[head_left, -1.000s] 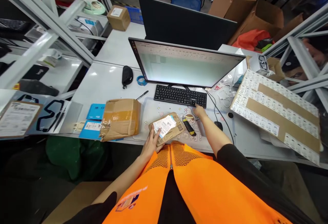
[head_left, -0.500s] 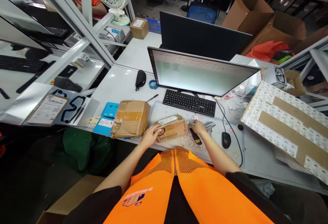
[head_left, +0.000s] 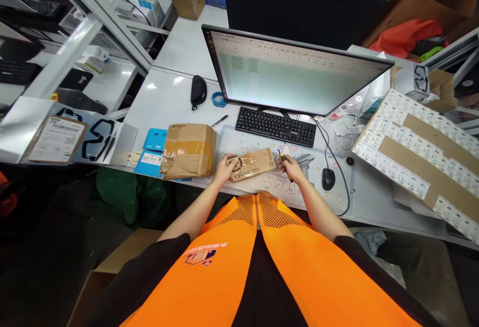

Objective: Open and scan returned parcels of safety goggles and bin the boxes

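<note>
My left hand (head_left: 224,169) grips the left end of a flat brown cardboard box (head_left: 257,163) with printing on its face. The box lies over the desk mat, slightly tilted. My right hand (head_left: 294,169) is closed round a yellow and black utility knife (head_left: 281,156). Its tip points up and away from me, close to the right end of the box. A grey object (head_left: 305,161), partly hidden behind my right hand, lies on the mat. Left of my left hand sits a larger taped carton (head_left: 190,151).
A keyboard (head_left: 275,126) and a monitor (head_left: 288,72) stand beyond the box. To the right are a mouse (head_left: 328,179) with its cable and a large label-covered cardboard sheet (head_left: 419,152). Blue boxes (head_left: 148,163), a pen (head_left: 219,121) and a blue tape roll (head_left: 218,99) lie leftward.
My right hand has lifted the utility knife from the mat and turned its tip upward. The flat box now shows a different face, without the white label. The view has tilted downward.
</note>
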The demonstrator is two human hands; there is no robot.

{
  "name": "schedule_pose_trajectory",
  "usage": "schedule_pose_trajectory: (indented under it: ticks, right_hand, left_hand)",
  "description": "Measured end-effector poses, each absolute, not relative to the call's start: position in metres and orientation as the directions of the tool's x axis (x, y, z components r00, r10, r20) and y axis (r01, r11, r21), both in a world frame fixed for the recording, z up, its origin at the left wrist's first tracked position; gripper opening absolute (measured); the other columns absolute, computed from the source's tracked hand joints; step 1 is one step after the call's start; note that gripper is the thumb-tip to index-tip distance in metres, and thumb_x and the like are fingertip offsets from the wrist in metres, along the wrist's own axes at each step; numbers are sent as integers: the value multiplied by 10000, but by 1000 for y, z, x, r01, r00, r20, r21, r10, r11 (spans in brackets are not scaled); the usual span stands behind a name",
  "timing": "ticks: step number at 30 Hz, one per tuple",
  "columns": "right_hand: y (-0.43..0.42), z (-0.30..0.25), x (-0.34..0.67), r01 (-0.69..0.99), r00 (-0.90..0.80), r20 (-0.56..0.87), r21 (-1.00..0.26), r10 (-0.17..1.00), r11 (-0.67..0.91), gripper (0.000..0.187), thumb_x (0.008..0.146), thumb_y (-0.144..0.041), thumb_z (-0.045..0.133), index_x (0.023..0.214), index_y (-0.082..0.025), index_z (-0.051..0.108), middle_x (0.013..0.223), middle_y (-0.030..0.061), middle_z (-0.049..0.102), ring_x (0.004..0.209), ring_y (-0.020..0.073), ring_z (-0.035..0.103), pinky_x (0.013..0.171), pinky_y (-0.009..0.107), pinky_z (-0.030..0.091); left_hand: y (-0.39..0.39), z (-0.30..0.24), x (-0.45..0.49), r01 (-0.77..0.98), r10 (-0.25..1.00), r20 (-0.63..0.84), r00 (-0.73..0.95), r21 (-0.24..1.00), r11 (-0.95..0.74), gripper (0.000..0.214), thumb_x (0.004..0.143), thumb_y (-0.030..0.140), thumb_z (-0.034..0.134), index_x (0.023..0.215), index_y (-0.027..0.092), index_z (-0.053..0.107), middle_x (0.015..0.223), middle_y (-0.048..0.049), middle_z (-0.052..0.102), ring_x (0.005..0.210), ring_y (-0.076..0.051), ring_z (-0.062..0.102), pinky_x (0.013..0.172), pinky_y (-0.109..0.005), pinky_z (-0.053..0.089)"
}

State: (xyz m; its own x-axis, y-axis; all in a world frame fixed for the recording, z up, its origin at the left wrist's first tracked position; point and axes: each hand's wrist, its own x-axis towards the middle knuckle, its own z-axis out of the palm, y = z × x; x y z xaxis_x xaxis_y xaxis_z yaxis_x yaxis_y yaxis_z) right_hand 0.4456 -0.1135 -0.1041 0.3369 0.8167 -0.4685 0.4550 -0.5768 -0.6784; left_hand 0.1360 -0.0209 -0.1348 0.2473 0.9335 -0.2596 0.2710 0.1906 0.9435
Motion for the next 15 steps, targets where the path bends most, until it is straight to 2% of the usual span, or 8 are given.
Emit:
schedule_pose_trajectory:
  ticks: [4, 10, 12, 15]
  right_hand:
    - [-111, -95, 439, 415, 291, -465, -726, 836, -548, 274, 954, -317, 385, 1064, -235, 622, 976, 45, 742, 765, 190, 699, 690, 283, 595]
    - [-116, -88, 428, 358, 225, -455, -784, 861, -508, 306, 1035, -514, 445, 1108, -263, 604, 798, 7, 695, 687, 204, 687, 698, 312, 587]
    - [-120, -83, 427, 368, 212, -486, -764, 848, -530, 334, 1037, -546, 458, 1091, -255, 615, 824, 21, 720, 697, 209, 697, 702, 315, 585]
    - [-129, -77, 427, 370, 194, -537, -735, 821, -568, 404, 1036, -595, 461, 1135, -245, 637, 1014, 57, 782, 701, 201, 708, 687, 317, 584]
  left_hand:
    - [-22, -136, 137, 275, 943, -223, 246, 949, 153, 413, 893, 569, 678, 1028, 180, 703, 991, -101, 790, 950, -247, 740, 854, -337, 569]
    - [-10, -131, 134, 271, 944, -203, 258, 954, 131, 377, 905, 576, 666, 893, 199, 675, 870, -53, 746, 868, -218, 694, 785, -294, 516]
    - [-8, -130, 134, 264, 940, -204, 275, 956, 130, 391, 899, 589, 668, 866, 200, 664, 820, -35, 714, 819, -205, 669, 759, -286, 500]
    - [-3, -129, 135, 230, 927, -220, 305, 961, 152, 400, 883, 594, 700, 820, 202, 649, 725, 1, 644, 735, -180, 614, 709, -271, 475]
